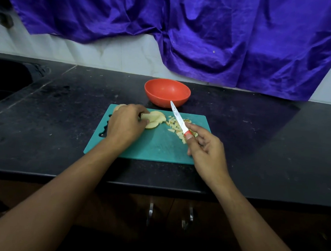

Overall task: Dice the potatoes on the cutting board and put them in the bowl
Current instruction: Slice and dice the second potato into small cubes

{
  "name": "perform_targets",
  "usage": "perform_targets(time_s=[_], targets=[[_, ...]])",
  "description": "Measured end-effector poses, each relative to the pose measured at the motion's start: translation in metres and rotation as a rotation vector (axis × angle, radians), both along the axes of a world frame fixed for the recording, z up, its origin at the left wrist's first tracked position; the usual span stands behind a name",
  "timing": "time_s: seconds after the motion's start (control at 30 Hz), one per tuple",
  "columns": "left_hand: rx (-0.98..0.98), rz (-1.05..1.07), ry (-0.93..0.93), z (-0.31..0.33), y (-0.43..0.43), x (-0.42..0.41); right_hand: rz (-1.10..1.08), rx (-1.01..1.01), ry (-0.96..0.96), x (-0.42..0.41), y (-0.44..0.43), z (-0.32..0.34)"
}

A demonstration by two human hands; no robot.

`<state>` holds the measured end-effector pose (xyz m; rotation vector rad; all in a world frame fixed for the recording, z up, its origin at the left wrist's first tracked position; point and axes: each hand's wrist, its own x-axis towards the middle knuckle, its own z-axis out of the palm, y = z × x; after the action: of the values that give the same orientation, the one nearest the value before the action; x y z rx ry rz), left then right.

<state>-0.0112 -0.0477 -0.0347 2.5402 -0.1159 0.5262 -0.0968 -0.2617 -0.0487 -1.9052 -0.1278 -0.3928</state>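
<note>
A teal cutting board (155, 146) lies on the black counter. Potato slices (156, 119) are stacked at the board's far middle, and my left hand (125, 123) pinches one slice at their left edge. Another potato piece (118, 107) peeks out behind that hand. A pile of diced potato (175, 126) lies to the right of the slices. My right hand (204, 147) grips a red-handled knife (177, 117), blade raised above the dice and pointing toward the bowl. The orange bowl (167, 92) stands just beyond the board and looks empty.
The black counter (256, 142) runs left to right, with a sink (6, 82) set in at the far left. A purple cloth (205, 34) hangs on the tiled wall behind. Cabinet handles (150, 213) show below the counter's front edge.
</note>
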Motion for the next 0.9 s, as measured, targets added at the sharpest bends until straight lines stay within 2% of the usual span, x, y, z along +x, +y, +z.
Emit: perform_targets(time_s=[0.1,0.2,0.3,0.43,0.63,0.73,0.9], targets=[[-0.115,-0.032,-0.064,0.004,0.001,-0.014,0.004,0.021,0.000,0.001,-0.001,-0.001],[-0.193,-0.172,0.014,0.008,0.002,-0.034,0.009,0.016,0.005,0.002,-0.002,-0.002],[-0.099,-0.213,0.123,0.000,0.003,-0.053,0.001,0.000,0.012,0.001,-0.001,-0.002],[0.004,-0.137,0.033,-0.011,0.005,-0.058,0.000,-0.024,0.005,0.000,0.000,-0.001],[-0.031,-0.296,0.043,-0.016,0.015,-0.059,-0.013,-0.094,0.022,-0.004,0.003,0.002],[-0.037,-0.343,0.076,-0.017,0.022,-0.058,-0.031,-0.167,0.044,-0.004,0.003,0.001],[-0.091,-0.322,0.096,-0.018,0.022,-0.057,-0.031,-0.404,0.094,-0.017,0.004,0.008]])
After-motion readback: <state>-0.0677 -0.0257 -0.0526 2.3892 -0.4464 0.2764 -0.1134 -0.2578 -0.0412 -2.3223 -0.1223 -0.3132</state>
